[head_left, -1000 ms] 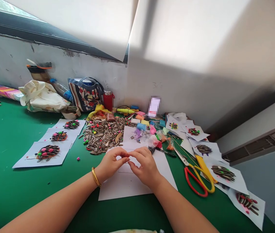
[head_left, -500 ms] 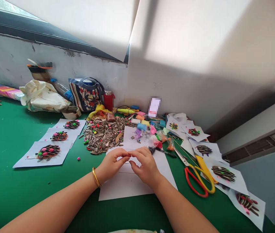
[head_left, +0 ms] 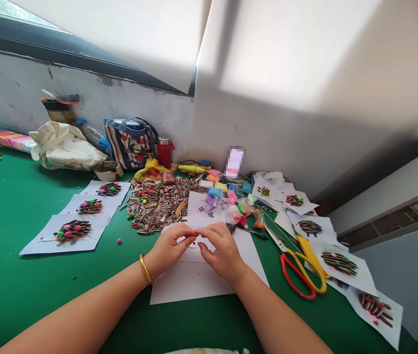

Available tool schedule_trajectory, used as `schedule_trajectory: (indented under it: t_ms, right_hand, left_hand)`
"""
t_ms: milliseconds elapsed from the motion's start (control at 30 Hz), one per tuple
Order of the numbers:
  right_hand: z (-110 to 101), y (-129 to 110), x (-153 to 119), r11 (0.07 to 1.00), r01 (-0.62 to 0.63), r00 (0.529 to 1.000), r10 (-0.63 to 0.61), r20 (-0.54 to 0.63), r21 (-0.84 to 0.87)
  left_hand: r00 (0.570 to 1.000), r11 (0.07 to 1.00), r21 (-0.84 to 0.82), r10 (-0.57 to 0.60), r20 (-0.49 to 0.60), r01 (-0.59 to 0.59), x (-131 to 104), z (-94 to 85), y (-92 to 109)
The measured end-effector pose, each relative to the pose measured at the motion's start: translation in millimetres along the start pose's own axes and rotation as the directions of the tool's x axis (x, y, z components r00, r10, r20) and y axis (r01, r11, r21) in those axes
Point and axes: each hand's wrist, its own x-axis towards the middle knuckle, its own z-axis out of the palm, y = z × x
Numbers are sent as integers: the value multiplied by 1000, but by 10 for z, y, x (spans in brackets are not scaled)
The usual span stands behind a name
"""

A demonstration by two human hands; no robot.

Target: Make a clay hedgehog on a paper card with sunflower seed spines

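Observation:
My left hand has its thumb and index finger pinched together. Anything between them is too small or hidden to make out. Opposite it, my right hand touches the left fingertips with its index finger, while its thumb stands apart below. Both hands hover over a white sheet of paper, on which a small drawing partly shows beneath the fingers. Just beyond my left hand lies a heap of striped sunflower seeds dotted with coloured bits. Lumps of coloured modelling clay, some bagged, lie beyond my right hand.
Scissors with red and yellow handles lie at right, beside a black pen. Seed-covered pictures lie on cards at left and right. Along the wall stand a striped bag, a cream bag and a red flask.
My hands have barely moved; the fingertips shift slightly. A small reddish bit that showed between them earlier is now hard to see.

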Motion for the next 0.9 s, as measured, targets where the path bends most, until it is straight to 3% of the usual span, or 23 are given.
schedule_trajectory:
  t_ms: [300,900]
  right_hand:
    - [4,16,-11,1000,10,1000,-10,25,14]
    - [2,34,-12,1000,-2,1000,1,14,14]
  left_hand:
    - [1000,995,94,-23,16,21,-33,-38,-21]
    - [1000,998,59,-9,4,9,-15,-34,-47]
